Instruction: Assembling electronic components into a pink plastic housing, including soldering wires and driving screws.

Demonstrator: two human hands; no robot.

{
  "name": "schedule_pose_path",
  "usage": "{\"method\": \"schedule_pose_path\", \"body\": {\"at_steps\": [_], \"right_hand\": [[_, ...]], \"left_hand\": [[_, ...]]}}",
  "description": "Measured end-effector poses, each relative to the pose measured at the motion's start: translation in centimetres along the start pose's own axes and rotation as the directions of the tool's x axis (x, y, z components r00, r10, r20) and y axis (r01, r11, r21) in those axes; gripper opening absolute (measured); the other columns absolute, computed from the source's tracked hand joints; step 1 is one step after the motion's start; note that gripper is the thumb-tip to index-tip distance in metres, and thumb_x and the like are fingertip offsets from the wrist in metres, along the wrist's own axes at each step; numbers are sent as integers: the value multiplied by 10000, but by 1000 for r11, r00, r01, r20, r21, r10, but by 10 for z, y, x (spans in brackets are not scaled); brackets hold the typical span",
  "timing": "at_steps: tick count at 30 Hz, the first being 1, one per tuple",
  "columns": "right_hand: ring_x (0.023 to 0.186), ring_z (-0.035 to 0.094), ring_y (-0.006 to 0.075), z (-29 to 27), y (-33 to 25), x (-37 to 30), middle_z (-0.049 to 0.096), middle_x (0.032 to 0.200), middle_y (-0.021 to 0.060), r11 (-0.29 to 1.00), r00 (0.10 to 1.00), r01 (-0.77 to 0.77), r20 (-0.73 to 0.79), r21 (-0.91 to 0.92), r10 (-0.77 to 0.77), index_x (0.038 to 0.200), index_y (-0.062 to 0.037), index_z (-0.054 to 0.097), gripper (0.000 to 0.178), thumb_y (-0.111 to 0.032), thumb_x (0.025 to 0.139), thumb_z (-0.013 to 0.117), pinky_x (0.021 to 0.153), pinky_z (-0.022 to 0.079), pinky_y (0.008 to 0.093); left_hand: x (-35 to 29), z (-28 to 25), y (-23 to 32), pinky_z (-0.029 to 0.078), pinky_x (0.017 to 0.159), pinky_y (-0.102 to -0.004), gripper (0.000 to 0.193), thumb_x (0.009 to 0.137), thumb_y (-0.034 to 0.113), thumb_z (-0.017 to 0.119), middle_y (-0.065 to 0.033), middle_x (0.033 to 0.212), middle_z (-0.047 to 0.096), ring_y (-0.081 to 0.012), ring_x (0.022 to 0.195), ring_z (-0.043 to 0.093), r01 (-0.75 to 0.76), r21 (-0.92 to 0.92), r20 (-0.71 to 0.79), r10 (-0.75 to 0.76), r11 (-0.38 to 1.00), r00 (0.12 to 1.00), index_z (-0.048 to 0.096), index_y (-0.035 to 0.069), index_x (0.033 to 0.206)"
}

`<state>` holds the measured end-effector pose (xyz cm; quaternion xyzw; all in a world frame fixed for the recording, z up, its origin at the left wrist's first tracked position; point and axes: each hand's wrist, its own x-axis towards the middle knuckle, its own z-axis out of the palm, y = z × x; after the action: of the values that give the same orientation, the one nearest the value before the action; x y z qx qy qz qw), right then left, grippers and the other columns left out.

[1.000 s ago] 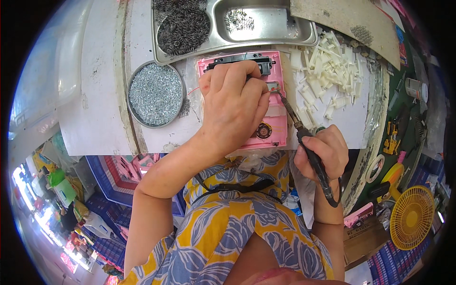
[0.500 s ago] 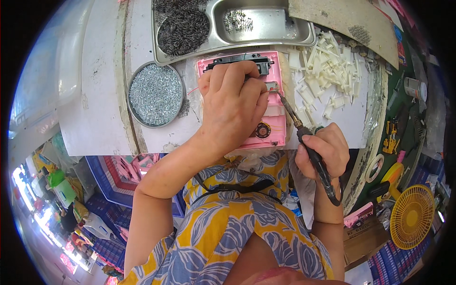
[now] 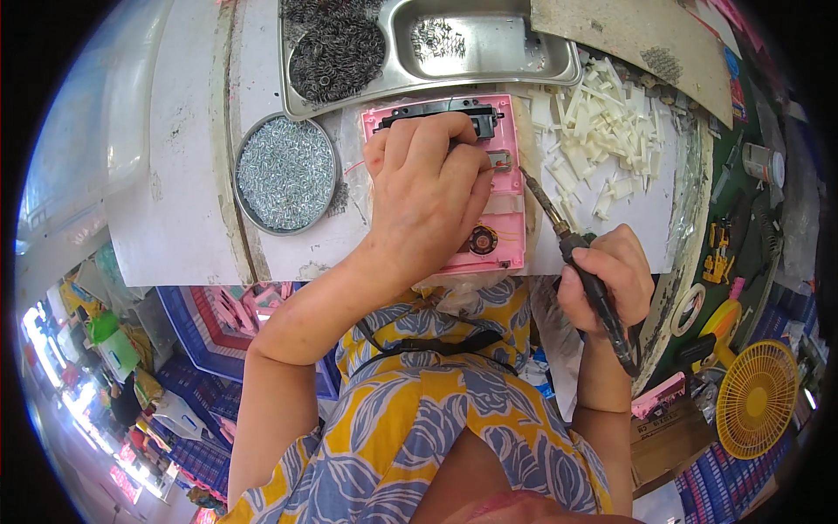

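Observation:
A pink plastic housing [image 3: 511, 229] lies on the work table in front of me. My left hand [image 3: 426, 183] rests over its middle, fingers bent and closed on a thin red wire [image 3: 494, 166] that reaches a small metal contact [image 3: 502, 157]. The palm hides much of the housing's inside. In my right hand [image 3: 618, 278], a soldering iron [image 3: 587, 272] is gripped by its dark handle. Its tip sits by the housing's right edge, a little apart from the contact. A black part [image 3: 485, 124] spans the housing's far end; a small round speaker [image 3: 482, 239] sits near its front.
Left of the housing stands a round tin [image 3: 242, 188] of small silvery metal pieces. A steel tray [image 3: 397, 65] with dark springs lies behind. White plastic parts [image 3: 602, 131] are heaped to the right. A yellow fan [image 3: 758, 398] stands at far right.
The soldering iron has moved back to the right, its tip leaving the metal contact, along with my right hand. My left hand stays in place.

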<state>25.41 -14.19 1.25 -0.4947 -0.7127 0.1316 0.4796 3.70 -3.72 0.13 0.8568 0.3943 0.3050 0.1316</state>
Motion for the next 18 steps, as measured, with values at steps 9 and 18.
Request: {"method": "schedule_pose_path", "body": {"at_steps": [9, 18], "right_hand": [[543, 490, 210, -4, 3, 3, 590, 665, 65, 1000, 998, -14, -54, 27, 16, 996, -20, 687, 249, -10, 755, 747, 509, 372, 312], [544, 492, 208, -4, 3, 4, 596, 667, 67, 999, 999, -13, -49, 33, 15, 997, -19, 687, 254, -5, 752, 751, 508, 372, 308]], "left_hand": [[0, 0, -1, 340, 862, -422, 173, 780, 141, 793, -53, 1094, 603, -272, 984, 545, -6, 8, 2, 6, 1000, 1000, 693, 109, 918], [0, -1, 0, 339, 866, -418, 180, 775, 139, 796, -51, 1101, 601, -268, 992, 544, -10, 7, -1, 10, 1000, 1000, 696, 114, 923]]}}
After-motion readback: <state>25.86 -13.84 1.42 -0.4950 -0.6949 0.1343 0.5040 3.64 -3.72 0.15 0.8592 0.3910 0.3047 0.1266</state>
